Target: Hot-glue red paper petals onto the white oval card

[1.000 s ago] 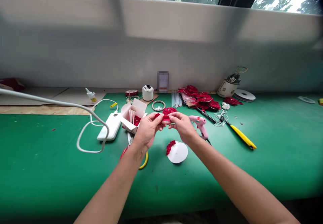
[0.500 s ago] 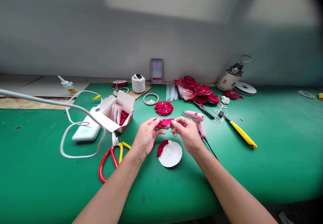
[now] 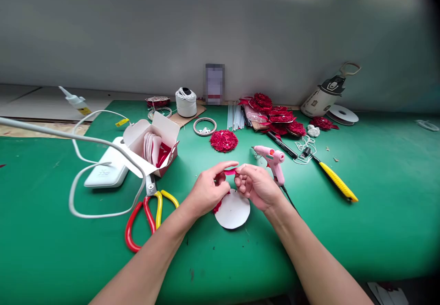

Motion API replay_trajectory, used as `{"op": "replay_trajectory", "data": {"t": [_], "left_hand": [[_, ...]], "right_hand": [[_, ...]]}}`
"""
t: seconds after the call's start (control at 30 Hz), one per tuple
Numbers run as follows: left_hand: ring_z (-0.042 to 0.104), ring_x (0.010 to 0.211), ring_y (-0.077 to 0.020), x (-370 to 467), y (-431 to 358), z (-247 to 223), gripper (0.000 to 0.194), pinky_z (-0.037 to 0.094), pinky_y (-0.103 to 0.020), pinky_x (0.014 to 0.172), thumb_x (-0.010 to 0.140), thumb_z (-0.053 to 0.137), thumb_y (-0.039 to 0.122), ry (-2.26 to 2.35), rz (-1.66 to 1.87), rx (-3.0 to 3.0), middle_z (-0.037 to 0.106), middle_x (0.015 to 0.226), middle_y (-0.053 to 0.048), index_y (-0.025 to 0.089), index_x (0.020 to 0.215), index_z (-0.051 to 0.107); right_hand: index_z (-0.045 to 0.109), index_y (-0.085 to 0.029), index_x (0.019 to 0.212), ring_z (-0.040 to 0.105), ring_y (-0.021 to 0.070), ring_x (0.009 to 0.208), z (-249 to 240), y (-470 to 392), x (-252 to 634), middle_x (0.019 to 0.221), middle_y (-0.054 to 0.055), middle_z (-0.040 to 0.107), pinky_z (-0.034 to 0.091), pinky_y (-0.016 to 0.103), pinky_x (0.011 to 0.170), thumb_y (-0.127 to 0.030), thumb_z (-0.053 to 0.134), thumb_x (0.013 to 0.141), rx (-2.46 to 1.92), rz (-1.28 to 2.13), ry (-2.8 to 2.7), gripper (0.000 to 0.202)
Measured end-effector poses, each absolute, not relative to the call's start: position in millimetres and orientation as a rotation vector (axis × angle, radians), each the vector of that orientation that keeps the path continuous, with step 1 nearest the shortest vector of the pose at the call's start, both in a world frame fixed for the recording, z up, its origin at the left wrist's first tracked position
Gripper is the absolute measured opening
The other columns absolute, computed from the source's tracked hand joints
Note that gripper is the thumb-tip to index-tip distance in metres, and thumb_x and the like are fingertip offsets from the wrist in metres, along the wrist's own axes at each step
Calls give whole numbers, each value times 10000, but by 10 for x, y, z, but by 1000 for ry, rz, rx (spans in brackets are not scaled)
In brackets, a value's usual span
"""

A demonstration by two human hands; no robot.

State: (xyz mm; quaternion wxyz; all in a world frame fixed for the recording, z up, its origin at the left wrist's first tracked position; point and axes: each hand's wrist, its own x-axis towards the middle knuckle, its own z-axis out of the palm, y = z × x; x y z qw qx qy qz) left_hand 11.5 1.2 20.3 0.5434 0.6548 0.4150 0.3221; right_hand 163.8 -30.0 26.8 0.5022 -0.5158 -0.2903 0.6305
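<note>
A short strip of red ribbon point(image 3: 230, 171) spans the gap between my two hands, above the table. My right hand point(image 3: 258, 187) pinches its right end between thumb and fingertips. The other end runs into the curled fingers of my left hand point(image 3: 210, 187), which partly hide it. Just below lies a white round disc point(image 3: 233, 211) with gathered red ribbon point(image 3: 217, 206) along its upper left edge, mostly covered by my left hand. Beyond my hands sits a finished-looking red ribbon rosette point(image 3: 223, 141). A pink glue gun point(image 3: 272, 159) lies close to my right hand.
On the left are red-and-yellow-handled scissors point(image 3: 149, 218), an open box point(image 3: 165, 126) with red and white pieces, and a power bank point(image 3: 106, 174) with a looping cable. Red flowers point(image 3: 277, 115), glue sticks point(image 3: 235, 116) and a yellow cutter point(image 3: 337, 183) lie at back and right.
The ribbon, held stretched flat before, now shows as a narrower piece between closer hands. My left fingers have curled round and come lower over the disc's edge. The view has shifted slightly.
</note>
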Motion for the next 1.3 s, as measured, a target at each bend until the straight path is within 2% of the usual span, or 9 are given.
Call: {"op": "replay_trajectory", "data": {"t": [0.1, 0.23, 0.43, 0.67, 0.77, 0.83, 0.97, 1.1, 1.3], "left_hand": [[480, 603, -126, 132, 10, 151, 296, 390, -247, 606, 783, 559, 186, 996, 847, 1713, 563, 702, -13, 208, 991, 768], [471, 619, -129, 131, 20, 137, 203, 369, -251, 611, 828, 584, 263, 1010, 950, 1723, 513, 654, -7, 199, 857, 774], [322, 486, -66, 78, 34, 213, 311, 201, -206, 432, 755, 709, 403, 954, 838, 1014, 397, 554, 40, 148, 623, 589], [509, 560, -71, 65, 66, 240, 113, 335, -154, 425, 715, 709, 179, 861, 881, 604, 624, 714, -69, 78, 758, 682], [546, 577, -86, 73, 73, 238, 120, 392, -161, 460, 764, 631, 139, 865, 899, 547, 650, 719, -96, 53, 806, 704], [559, 582, -94, 75, 77, 237, 157, 416, -170, 480, 798, 581, 129, 873, 900, 528, 656, 716, -103, 44, 833, 708], [568, 593, -102, 71, 88, 224, 181, 433, -182, 497, 834, 537, 116, 881, 900, 547, 664, 728, -106, 45, 868, 700], [569, 607, -105, 69, 101, 187, 167, 443, -190, 512, 839, 562, 131, 877, 890, 599, 669, 756, -105, 51, 911, 688], [497, 559, -71, 61, 111, 128, 139, 352, -159, 444, 786, 670, 216, 885, 887, 645, 616, 705, -47, 82, 824, 667]], "right_hand": [[548, -176, 629, 415, 65, 362, 249, -303, 1654, 493, -34, 548, 255, 174, 336, -317, 673, 617, -1243, 1627, -627, 189], [601, -156, 689, 440, 76, 379, 247, -302, 1664, 514, -14, 575, 266, 186, 349, -362, 701, 640, -1242, 1606, -611, 234], [632, -169, 758, 405, 63, 388, 536, -535, 1808, 536, -28, 574, 239, 198, 370, -402, 723, 687, -1302, 1222, -639, 260], [641, -202, 827, 548, 120, 622, 430, -694, 2434, 740, -1, 607, 434, 242, 537, -345, 712, 685, -1436, 532, -603, 214], [681, -181, 899, 607, 171, 766, 301, -564, 2585, 848, 48, 656, 470, 250, 564, -299, 743, 601, -1507, 657, -638, 327], [712, -158, 918, 605, 180, 714, 249, -478, 2566, 812, 56, 669, 472, 257, 524, -270, 756, 565, -1545, 802, -708, 374], [740, -142, 895, 380, 84, 439, 172, -338, 2419, 513, -62, 478, 306, 201, 369, -237, 721, 592, -1616, 948, -808, 318], [737, -145, 986, 241, 56, 410, 119, -257, 2367, 480, -91, 395, 193, 186, 347, -222, 678, 640, -1645, 943, -849, 360], [694, -155, 1031, 484, 119, 520, 282, -471, 2250, 747, 41, 653, 318, 217, 381, -380, 698, 718, -1585, 978, -897, 385]]}}
